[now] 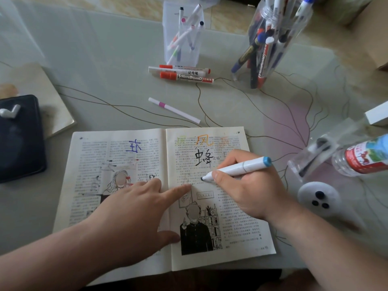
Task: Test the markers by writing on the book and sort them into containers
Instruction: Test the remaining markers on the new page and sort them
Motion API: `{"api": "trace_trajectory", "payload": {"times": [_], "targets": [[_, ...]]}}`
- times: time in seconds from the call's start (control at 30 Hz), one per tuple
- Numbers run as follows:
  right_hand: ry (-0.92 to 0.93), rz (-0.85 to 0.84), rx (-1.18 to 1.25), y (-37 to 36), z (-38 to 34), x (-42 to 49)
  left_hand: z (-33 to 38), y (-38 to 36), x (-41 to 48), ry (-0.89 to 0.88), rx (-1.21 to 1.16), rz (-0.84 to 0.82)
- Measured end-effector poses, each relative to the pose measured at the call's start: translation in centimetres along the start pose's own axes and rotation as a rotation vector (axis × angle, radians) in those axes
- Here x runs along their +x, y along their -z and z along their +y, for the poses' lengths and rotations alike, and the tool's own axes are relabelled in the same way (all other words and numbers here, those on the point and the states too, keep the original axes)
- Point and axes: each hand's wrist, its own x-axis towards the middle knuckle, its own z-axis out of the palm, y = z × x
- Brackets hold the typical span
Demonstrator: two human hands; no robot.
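Observation:
An open book [134, 156] lies in front of me, its pages marked with blue, orange and black handwritten characters. My right hand [245, 185] grips a white marker with a blue end [241, 167], its dark tip touching the right page. My left hand [136, 208] presses flat on the book's middle, fingers straight across the spine. Beyond the book lie a thin white marker with a pink band [174, 110] and three thick whiteboard markers [182, 73]. A square clear container [182, 32] holds thin markers. A round clear container [270, 43] holds thick ones.
A dark tray [21, 137] sits at the left on a pale board. At the right are a lying plastic bottle with a red label [363, 158], a clear box [315, 156], a white round object with black dots [318, 197] and a white box edge [378, 115].

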Motion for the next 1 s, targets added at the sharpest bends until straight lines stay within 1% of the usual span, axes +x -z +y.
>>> {"api": "trace_trajectory", "payload": {"times": [0.1,0.17,0.23,0.4,0.5,0.7,0.77,0.87,0.93,1.0], "targets": [[-0.008,0.076,-0.021,0.2,0.2,0.3,0.1,0.1,-0.1,0.002,0.001,-0.008],[-0.008,0.088,-0.026,0.3,0.3,0.5,0.1,0.2,-0.1,0.004,-0.002,-0.006],[-0.004,0.087,-0.014,0.4,0.4,0.5,0.1,0.2,-0.1,0.005,-0.004,-0.001],[0.014,0.067,0.108,0.5,0.8,0.4,0.1,0.3,-0.1,0.002,-0.011,0.004],[0.033,0.037,0.114,0.3,0.7,0.3,0.2,0.4,-0.1,-0.006,-0.015,0.017],[0.059,0.043,0.155,0.3,0.5,0.1,0.4,0.6,-0.4,-0.021,-0.015,0.070],[0.062,0.018,0.210,0.4,0.2,-0.1,0.5,0.9,-0.4,-0.006,-0.089,0.145],[0.058,-0.062,0.355,0.7,-0.4,-0.2,0.8,1.6,-0.4,0.041,-0.348,0.245],[0.038,-0.117,0.515,0.8,-0.6,-0.2,0.9,1.9,-0.3,0.044,-0.522,0.261],[0.010,-0.166,0.659,0.9,-1.0,-0.3,0.9,2.2,-0.3,0.022,-0.665,0.239]]}}
